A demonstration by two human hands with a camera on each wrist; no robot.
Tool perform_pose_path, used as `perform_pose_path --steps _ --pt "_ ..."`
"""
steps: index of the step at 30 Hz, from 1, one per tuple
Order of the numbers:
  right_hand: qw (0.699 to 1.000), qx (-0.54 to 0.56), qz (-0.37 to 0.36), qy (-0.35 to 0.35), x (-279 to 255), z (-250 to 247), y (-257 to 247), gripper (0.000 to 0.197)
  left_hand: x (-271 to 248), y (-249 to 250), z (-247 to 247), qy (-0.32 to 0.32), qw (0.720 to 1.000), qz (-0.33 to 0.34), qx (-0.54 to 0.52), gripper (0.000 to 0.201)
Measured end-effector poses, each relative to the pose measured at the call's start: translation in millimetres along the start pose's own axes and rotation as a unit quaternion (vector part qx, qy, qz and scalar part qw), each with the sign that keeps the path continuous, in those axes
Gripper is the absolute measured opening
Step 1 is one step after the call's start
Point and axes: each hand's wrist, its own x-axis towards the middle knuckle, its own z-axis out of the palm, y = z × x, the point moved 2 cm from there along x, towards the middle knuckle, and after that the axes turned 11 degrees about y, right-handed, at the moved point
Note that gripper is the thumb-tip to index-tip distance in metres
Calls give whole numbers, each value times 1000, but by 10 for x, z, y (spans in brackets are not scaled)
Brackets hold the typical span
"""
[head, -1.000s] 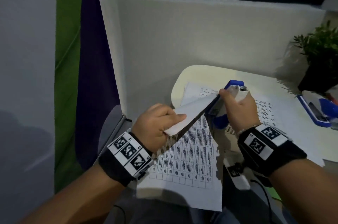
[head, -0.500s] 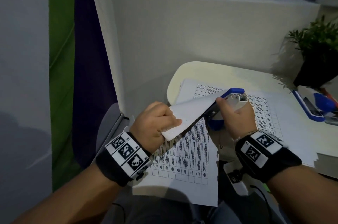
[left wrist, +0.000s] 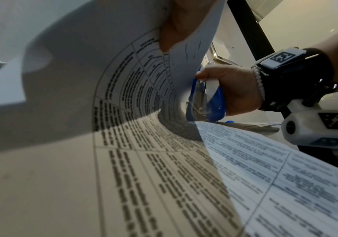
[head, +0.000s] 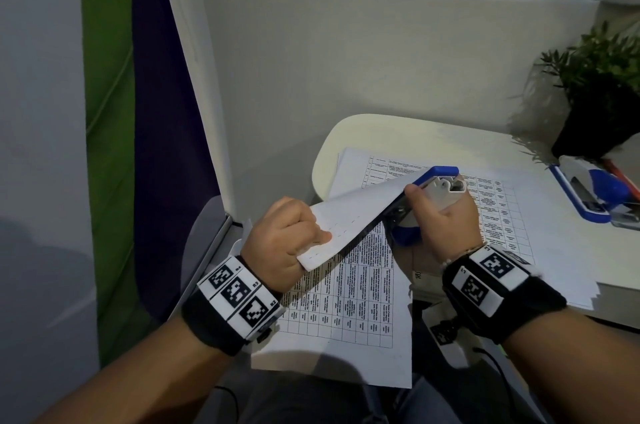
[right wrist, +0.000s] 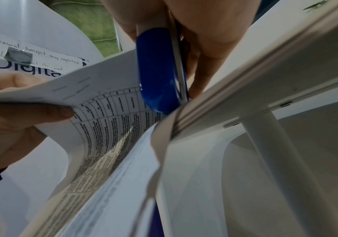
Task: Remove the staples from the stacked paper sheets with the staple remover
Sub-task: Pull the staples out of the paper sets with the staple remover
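The stacked paper sheets [head: 349,299] lay printed side up on the white surface [head: 346,136], their near part hanging past its rounded edge toward the person's lap. The left hand [head: 284,240] held the stack's left margin lifted and folded over. Its fingers [head: 299,217] were curled together and clamped on that raised strip, with the thumb pressed on top. Several staples [right wrist: 78,87] showed as short dark dashes along the raised margin, close to the pinching hand. The right hand [head: 446,215] held the staple remover [head: 441,186], a blue and white tool, above the sheets at the far end of the lifted strip. That hand's fingers [right wrist: 196,77] were wrapped tight round the tool's body, and the thumb lay on the side nearest the paper. The tool's front end met the paper's edge there, but paper and hand hid the tip, so whether it had hold of a staple could not be told. To the right on the same surface, well apart from both hands, lay a blue and white stapler [head: 588,195]. Behind it stood a small green plant [head: 602,77] in a dark pot. A white partition [head: 346,60] rose behind the surface.
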Motion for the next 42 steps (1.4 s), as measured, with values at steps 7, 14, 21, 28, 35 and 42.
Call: perform_pose_path --steps 7,14,21,28,35,42 --pt "1000 -16 -6 -8 -27 5 -50 23 49 110 -26 -41 995 -94 -1 26" --pt "993 92 -67 0 -59 -13 -706 24 493 101 -214 88 879 -464 -63 28" --pt "980 147 -131 -40 -57 264 -1410 63 635 282 -288 72 892 -444 -44 26" --pt "978 142 -144 -46 -122 377 -1394 28 699 458 -302 38 923 -376 -73 33" --pt "972 166 -160 -47 -90 379 -1449 26 734 477 -324 27 933 -350 -83 27" --pt "973 159 -161 -40 -82 487 -1477 16 829 712 -395 118 956 -130 233 66"
